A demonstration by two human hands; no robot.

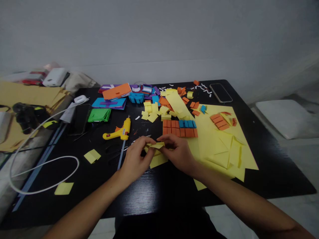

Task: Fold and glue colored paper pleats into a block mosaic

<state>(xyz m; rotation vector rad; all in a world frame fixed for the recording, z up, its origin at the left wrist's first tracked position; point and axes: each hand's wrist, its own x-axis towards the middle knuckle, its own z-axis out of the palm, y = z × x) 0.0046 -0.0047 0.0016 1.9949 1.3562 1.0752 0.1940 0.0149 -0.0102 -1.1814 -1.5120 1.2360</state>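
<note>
Between both hands is a small folded piece of yellow paper (157, 145), held just above the black table. My left hand (139, 154) pinches its left end, and my right hand (178, 152) pinches the right end. Another yellow paper piece (158, 161) lies beneath them. Just beyond my right hand sits a block of folded orange paper pieces (171, 127), with a row of blue ones (187, 123) at its upper right. A yellow glue gun (119, 130) rests to the left of my left hand, near a partly covered pair of scissors (114, 151).
Yellow sheets (221, 149) cover the table's right side. Loose yellow pieces (151, 111) are heaped behind the hands. Coloured paper stacks (109, 103) stand at the back left. A phone (221, 93) lies at the back right. A white cable (77, 162) loops on the left.
</note>
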